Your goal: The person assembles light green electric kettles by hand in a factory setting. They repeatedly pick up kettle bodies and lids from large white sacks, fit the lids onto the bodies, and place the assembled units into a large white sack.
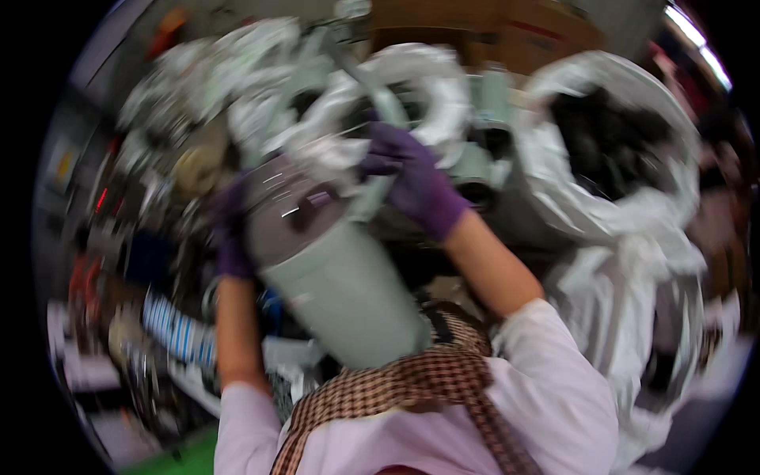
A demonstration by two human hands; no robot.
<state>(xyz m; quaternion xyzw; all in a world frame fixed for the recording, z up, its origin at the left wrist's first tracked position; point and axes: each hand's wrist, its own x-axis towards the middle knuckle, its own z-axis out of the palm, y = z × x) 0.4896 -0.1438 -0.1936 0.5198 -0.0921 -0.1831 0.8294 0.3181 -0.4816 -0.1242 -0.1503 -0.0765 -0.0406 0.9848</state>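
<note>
A grey-green canister (340,289) with a dark, shiny upper section lies tilted in front of my chest, its lower end toward my apron. From its dark end rises a bent grey-green band (378,91), which looks like a handle. My left hand (231,226), in a purple glove, is wrapped against the side of the dark section; its fingers are partly hidden and blurred. On the other side my right hand (416,174), also gloved in purple, has its fingers closed round the band. Motion blur hides the finer details.
At the right stands a white-lined bin (538,150) of dark items, with a white plastic bag (621,309) hanging below it. More grey-green cylinders (495,95) stand behind my right hand. Cardboard boxes (546,36) are at the back, clear plastic bags (198,75) at the far left.
</note>
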